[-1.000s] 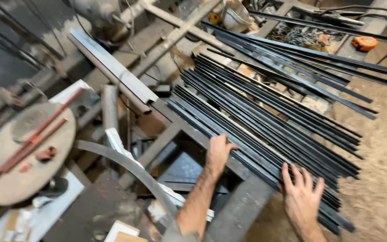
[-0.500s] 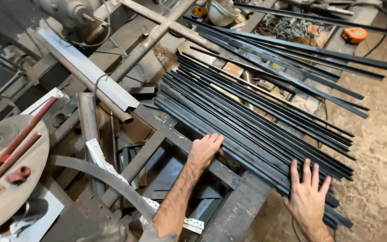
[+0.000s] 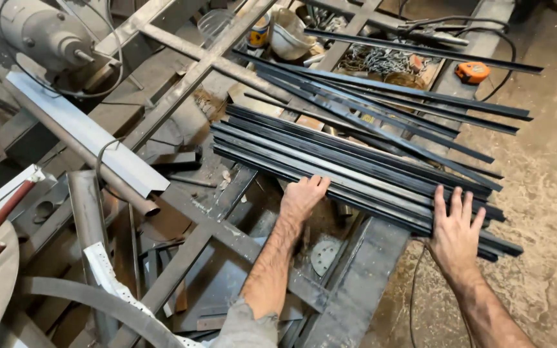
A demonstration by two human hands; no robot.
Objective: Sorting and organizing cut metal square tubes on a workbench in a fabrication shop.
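Head cam: left hand [image 3: 302, 198] and right hand [image 3: 454, 233] w/ fingers spread flat on the near edge of the dark steel strip stack [image 3: 356, 169], mid-frame across the frame bench [image 3: 356, 283]. Risk imo: strips slide or fan off the right end, sharp edges nick fingertips.

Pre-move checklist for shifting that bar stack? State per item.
1. Left hand on the bars: ok, fingers lie on the stack's near edge.
2. Right hand on the bars: ok, spread flat against the near edge, further along.
3. Grip closed around the stack: not ok, both hands are open, pressing only.
4. Stack aligned: not ok, the upper bars fan out at an angle across the lower ones.
5. Support under the bars: ok at the left, they rest on the steel frame; right ends overhang the floor.
6. Tape measure clear of the bars: ok, it lies apart beyond them.
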